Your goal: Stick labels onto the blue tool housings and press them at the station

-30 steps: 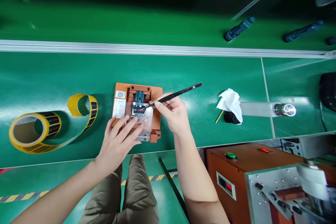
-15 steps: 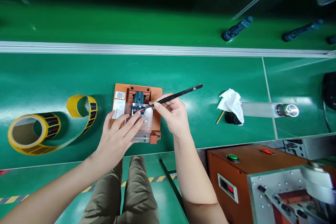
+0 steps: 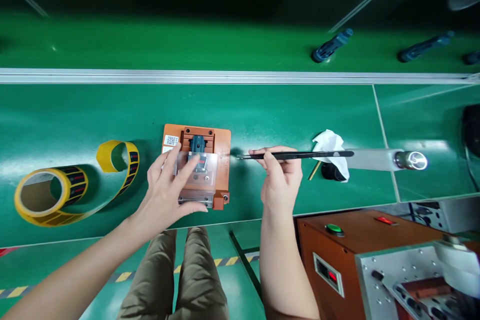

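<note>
- Here's the right hand (image 3: 281,180), pinching the tweezers (image 3: 307,155) between thumb and fingers; their tips point left of that grip, towards the jig (image 3: 224,160) but clear of it; whether they pinch anything, I cannot tell from here.
- And the left hand (image 3: 163,192) grasps nothing; its fingers are spread over the jig, thumb near the close edge of the clear plate (image 3: 210,187).
- The label (image 3: 201,164) lies left of the tweezer grip, just by the left index fingertip; the blue part (image 3: 197,143) sits just beyond it in the jig.
- Contact or slight hover at that fingertip, I cannot tell; if pressing, best to use the soft pad, straight down, as a sideways drag could skew the label.
- I'd work from its middle outwards, watching for lifted corners; the thumb could brace the plate lightly.
- Tweezer tips well off the label, that's sound; sharp points could scratch it.
- Far left of both grips, the roll (image 3: 77,185); right of them, a cloth (image 3: 328,142).
</note>
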